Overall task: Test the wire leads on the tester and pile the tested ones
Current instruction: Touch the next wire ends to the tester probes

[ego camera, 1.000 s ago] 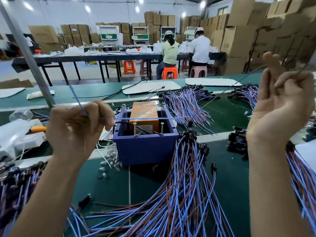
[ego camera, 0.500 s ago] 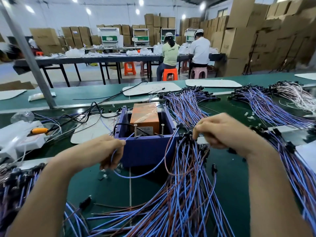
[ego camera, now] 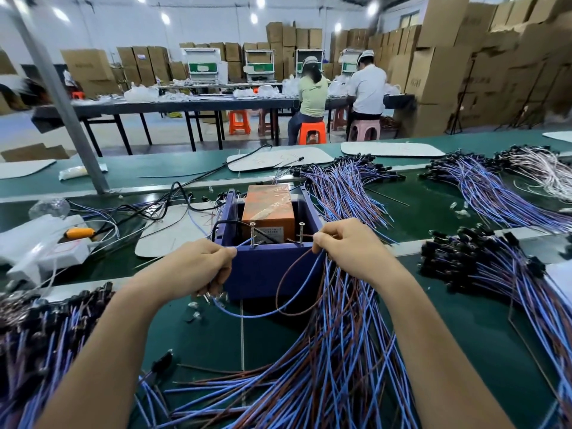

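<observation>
The tester is a blue box point(ego camera: 263, 270) with an orange unit point(ego camera: 268, 209) inside and two upright metal pins point(ego camera: 253, 233) at its near rim. My left hand point(ego camera: 198, 267) pinches the blue wire's end point(ego camera: 244, 244) against the left pin. My right hand point(ego camera: 346, 246) pinches the brown wire's end point(ego camera: 305, 236) against the right pin point(ego camera: 301, 232). The lead point(ego camera: 278, 311) hangs in a loop in front of the box. A big pile of blue and brown leads point(ego camera: 325, 366) lies below my right hand.
More lead piles lie at the left edge point(ego camera: 37, 335), at the right point(ego camera: 495, 267) and behind the tester point(ego camera: 349, 187). A white device with an orange-handled tool point(ego camera: 80, 233) sits at the left. Black cables point(ego camera: 173, 205) run to the box. Two people sit at a far table.
My hands came down from raised positions to the tester. Half a second ago they held the lead near the box; now its two ends touch the pins.
</observation>
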A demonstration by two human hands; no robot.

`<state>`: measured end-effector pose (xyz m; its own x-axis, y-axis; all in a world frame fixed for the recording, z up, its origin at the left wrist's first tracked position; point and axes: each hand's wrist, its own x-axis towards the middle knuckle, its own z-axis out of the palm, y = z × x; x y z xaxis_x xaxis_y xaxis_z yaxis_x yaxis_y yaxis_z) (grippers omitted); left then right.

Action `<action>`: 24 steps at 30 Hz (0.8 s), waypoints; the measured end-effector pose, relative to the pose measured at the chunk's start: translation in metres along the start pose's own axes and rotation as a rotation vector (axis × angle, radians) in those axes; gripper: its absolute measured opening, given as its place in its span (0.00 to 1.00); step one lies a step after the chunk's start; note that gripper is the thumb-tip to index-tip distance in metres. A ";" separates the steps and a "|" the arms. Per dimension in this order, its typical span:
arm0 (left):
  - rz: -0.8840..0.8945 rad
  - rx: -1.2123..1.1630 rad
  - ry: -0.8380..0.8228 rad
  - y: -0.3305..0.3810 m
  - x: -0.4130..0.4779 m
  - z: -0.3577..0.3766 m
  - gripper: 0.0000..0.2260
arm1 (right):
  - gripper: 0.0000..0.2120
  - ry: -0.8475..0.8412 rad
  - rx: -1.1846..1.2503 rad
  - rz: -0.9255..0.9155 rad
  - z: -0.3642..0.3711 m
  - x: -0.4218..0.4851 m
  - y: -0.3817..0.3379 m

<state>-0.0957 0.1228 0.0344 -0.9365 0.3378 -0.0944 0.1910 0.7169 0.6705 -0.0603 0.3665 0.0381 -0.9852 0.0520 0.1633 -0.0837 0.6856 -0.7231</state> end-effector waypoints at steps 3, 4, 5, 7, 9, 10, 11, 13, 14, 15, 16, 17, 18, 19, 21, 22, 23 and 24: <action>-0.002 0.016 0.004 -0.001 0.001 0.000 0.25 | 0.15 0.027 -0.028 0.009 0.000 0.001 0.002; -0.005 0.022 0.004 -0.001 0.000 0.000 0.25 | 0.15 0.032 -0.037 0.013 0.000 0.001 0.002; -0.008 0.026 0.004 -0.001 0.000 0.000 0.25 | 0.15 0.033 -0.043 0.016 0.000 0.001 0.002; -0.013 0.032 0.006 0.000 0.000 0.000 0.25 | 0.15 0.027 -0.043 0.018 0.000 0.001 0.003; -0.019 0.030 0.016 0.000 0.000 0.000 0.25 | 0.15 0.029 -0.050 0.012 0.000 0.000 0.003; -0.022 0.027 0.023 0.000 0.000 0.000 0.25 | 0.15 0.032 -0.055 0.007 0.000 0.000 0.003; -0.023 0.025 0.029 0.001 -0.001 0.000 0.25 | 0.15 0.033 -0.059 0.004 0.001 0.001 0.003; -0.028 0.029 0.036 0.001 -0.001 0.000 0.25 | 0.14 0.036 -0.070 0.004 0.001 0.001 0.004; -0.030 0.031 0.038 0.001 -0.001 0.000 0.25 | 0.14 0.039 -0.079 0.006 0.001 0.002 0.004; -0.032 0.034 0.040 0.002 -0.001 0.001 0.25 | 0.14 0.042 -0.084 0.008 0.001 0.002 0.005; -0.034 0.036 0.043 0.002 -0.001 0.001 0.25 | 0.14 0.042 -0.081 0.012 0.001 0.003 0.006; -0.036 0.039 0.045 0.002 -0.001 0.001 0.25 | 0.15 0.041 -0.076 0.017 0.001 0.004 0.007; -0.038 0.040 0.048 0.002 -0.001 0.001 0.25 | 0.15 0.040 -0.070 0.023 0.001 0.004 0.008; -0.037 0.041 0.050 0.003 -0.001 0.001 0.26 | 0.14 0.043 -0.065 0.032 0.000 0.004 0.009; -0.034 0.037 0.054 0.003 -0.001 0.001 0.26 | 0.14 0.056 -0.045 0.050 -0.002 0.006 0.013; -0.034 0.033 0.057 0.004 -0.001 0.001 0.26 | 0.15 0.057 -0.029 0.061 -0.004 0.006 0.015; -0.032 0.030 0.058 0.004 -0.001 0.001 0.26 | 0.15 0.053 -0.006 0.075 -0.006 0.007 0.017; -0.031 0.027 0.059 0.004 -0.001 0.001 0.25 | 0.15 0.044 0.021 0.091 -0.008 0.007 0.019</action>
<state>-0.0932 0.1261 0.0361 -0.9576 0.2793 -0.0711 0.1687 0.7430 0.6477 -0.0680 0.3857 0.0304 -0.9813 0.1458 0.1254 0.0024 0.6616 -0.7499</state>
